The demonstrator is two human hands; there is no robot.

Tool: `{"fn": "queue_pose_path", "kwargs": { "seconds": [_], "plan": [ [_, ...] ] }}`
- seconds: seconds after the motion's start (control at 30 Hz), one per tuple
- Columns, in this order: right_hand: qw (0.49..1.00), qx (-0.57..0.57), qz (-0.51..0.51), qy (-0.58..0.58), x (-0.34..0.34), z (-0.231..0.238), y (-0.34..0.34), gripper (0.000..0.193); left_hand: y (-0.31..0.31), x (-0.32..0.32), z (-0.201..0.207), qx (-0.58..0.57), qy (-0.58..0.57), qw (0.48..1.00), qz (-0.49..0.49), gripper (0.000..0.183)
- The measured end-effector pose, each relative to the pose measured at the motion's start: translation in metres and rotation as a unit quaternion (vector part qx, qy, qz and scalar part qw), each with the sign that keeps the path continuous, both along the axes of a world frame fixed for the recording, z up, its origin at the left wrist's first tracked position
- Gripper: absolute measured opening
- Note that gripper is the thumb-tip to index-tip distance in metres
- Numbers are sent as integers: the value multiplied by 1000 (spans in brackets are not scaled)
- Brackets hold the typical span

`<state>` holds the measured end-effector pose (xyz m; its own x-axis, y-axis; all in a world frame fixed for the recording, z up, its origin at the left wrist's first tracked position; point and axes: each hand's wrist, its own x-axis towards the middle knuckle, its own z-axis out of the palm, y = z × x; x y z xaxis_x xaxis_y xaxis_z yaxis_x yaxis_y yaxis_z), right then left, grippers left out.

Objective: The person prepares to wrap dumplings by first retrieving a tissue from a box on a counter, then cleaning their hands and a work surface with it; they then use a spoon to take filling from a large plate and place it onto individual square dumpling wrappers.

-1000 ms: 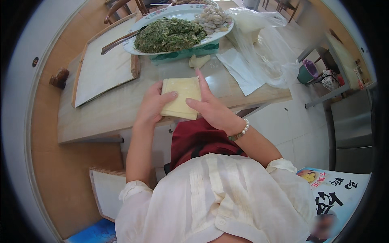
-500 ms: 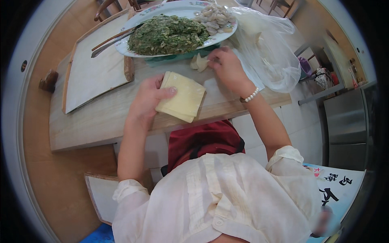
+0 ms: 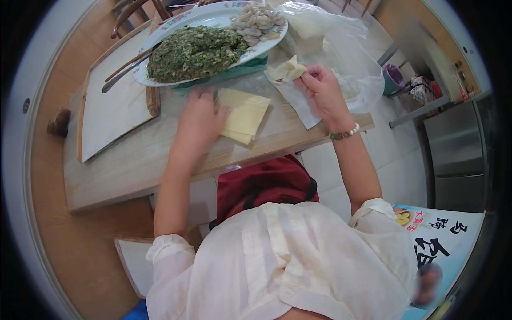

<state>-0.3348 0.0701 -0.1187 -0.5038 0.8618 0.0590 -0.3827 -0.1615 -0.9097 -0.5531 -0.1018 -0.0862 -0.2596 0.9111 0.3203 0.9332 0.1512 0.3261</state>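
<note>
A stack of square yellow dough wrappers lies on the table near its front edge. Beside the stack's left side is my left hand, fingers apart and slightly blurred, its thumb at the wrappers' edge. My right hand pinches a crumpled, pale dough wrapper between thumb and fingers, over a white sheet. Behind both hands stands a large oval plate bearing a mound of chopped green filling and a pile of peeled shrimp.
Two utensils rest on the plate's left rim. A wood-framed white board lies to the left. Clear plastic bags spread over the table's right side. Under the plate shows something green. A metal cabinet stands at right.
My left hand has set the wrapper stack down and loosened from it. My right hand has lifted the crumpled dough wrapper off the table and moved it right, over the white sheet.
</note>
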Motion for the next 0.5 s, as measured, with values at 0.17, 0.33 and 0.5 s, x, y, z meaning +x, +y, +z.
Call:
{"fn": "queue_pose_path", "kwargs": {
  "seconds": [0.17, 0.33, 0.5],
  "plan": [
    [999, -42, -15, 22, -7, -2, 1, 12, -20, 4, -5, 27, -134, 989, -53, 34],
    [993, -105, 16, 49, -5, -2, 13, 12, -27, -3, -10, 65, -204, 976, -47, 28],
    [995, -57, -2, -86, -5, 14, 12, 14, -29, -9, -12, 73, -228, 969, -62, 25]
  ]
}}
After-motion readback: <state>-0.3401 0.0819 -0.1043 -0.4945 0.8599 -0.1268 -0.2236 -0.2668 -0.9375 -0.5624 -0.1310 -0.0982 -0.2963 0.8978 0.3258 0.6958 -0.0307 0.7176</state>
